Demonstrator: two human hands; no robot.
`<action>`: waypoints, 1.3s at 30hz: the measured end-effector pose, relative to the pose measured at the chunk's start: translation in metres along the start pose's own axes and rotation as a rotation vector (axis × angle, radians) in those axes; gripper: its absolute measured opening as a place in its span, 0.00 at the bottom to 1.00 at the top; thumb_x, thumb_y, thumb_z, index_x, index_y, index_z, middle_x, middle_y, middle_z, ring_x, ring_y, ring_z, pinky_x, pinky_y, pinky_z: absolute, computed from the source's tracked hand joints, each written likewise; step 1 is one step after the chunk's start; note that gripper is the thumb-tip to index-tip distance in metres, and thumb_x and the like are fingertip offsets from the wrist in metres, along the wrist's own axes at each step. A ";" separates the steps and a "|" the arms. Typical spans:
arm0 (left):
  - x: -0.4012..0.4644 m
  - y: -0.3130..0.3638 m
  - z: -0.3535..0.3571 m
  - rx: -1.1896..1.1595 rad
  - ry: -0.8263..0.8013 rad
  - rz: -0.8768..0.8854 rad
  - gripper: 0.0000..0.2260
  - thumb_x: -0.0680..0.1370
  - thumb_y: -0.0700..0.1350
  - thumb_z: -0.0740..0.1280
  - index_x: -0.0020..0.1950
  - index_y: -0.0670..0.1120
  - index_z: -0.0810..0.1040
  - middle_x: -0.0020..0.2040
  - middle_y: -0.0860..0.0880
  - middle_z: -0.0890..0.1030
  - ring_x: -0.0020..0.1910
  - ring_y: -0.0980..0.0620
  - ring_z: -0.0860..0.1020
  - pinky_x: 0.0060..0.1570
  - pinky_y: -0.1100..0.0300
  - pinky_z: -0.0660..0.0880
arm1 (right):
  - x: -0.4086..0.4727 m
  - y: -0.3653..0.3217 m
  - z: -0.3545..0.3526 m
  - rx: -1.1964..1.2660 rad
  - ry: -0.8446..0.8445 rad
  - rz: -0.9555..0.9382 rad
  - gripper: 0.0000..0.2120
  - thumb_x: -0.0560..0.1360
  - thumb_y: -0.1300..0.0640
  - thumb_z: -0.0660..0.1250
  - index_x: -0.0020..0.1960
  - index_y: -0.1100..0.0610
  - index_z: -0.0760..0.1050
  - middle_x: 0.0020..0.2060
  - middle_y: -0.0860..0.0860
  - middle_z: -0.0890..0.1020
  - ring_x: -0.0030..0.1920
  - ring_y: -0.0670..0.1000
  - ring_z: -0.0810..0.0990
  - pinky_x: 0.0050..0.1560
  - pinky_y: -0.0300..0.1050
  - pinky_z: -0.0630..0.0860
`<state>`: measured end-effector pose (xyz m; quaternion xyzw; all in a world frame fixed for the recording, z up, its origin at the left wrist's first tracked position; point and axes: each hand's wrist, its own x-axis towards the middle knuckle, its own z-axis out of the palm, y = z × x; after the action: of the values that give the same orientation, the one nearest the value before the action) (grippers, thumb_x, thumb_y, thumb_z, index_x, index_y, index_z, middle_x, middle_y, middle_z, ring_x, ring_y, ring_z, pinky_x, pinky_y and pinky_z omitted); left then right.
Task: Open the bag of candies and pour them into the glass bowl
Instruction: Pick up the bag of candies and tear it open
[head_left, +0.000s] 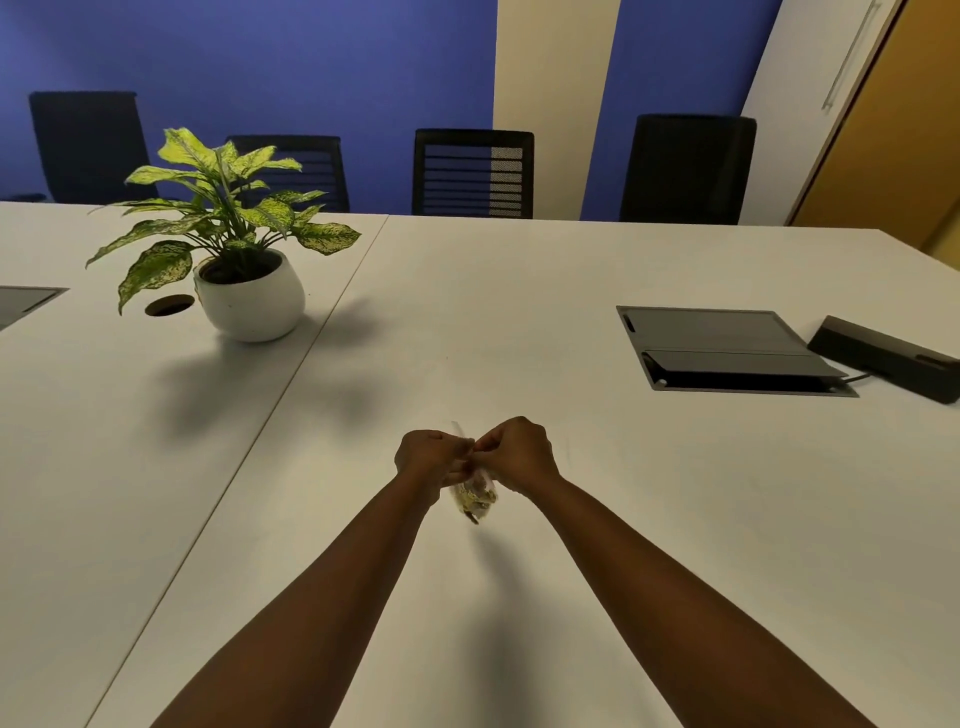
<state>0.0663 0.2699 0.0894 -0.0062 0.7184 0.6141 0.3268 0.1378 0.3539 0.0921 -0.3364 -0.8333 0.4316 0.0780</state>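
Note:
A small clear bag of candies hangs above the white table, with yellowish and dark sweets bunched at its bottom. My left hand and my right hand both pinch the bag's top, knuckles almost touching. The bag's upper edge is mostly hidden between my fingers; a thin clear strip sticks up above them. No glass bowl shows in this view.
A potted plant in a white pot stands at the left, beside a round cable hole. A grey cable hatch and a black box lie at the right. Several black chairs line the far edge.

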 end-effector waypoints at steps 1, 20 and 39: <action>-0.001 -0.001 0.000 -0.006 -0.015 0.003 0.05 0.72 0.33 0.70 0.37 0.36 0.76 0.36 0.39 0.79 0.33 0.44 0.80 0.41 0.54 0.80 | -0.001 0.000 0.000 -0.005 0.009 -0.003 0.10 0.69 0.54 0.73 0.45 0.60 0.85 0.44 0.57 0.87 0.33 0.47 0.79 0.28 0.31 0.65; 0.002 -0.011 0.011 0.044 -0.087 0.041 0.10 0.76 0.34 0.64 0.35 0.41 0.74 0.36 0.43 0.79 0.34 0.47 0.80 0.37 0.57 0.77 | 0.007 0.019 -0.011 0.378 -0.017 0.228 0.06 0.70 0.63 0.72 0.45 0.66 0.82 0.40 0.59 0.83 0.41 0.57 0.82 0.52 0.55 0.82; 0.018 -0.012 0.024 0.263 0.018 0.060 0.13 0.77 0.37 0.63 0.31 0.44 0.72 0.32 0.46 0.77 0.31 0.54 0.77 0.31 0.62 0.75 | 0.018 0.031 -0.016 -0.069 0.167 0.102 0.09 0.75 0.62 0.64 0.47 0.61 0.83 0.49 0.57 0.85 0.51 0.57 0.83 0.48 0.41 0.75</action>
<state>0.0677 0.2951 0.0698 0.0526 0.7954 0.5240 0.3001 0.1456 0.3884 0.0754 -0.4158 -0.8201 0.3763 0.1136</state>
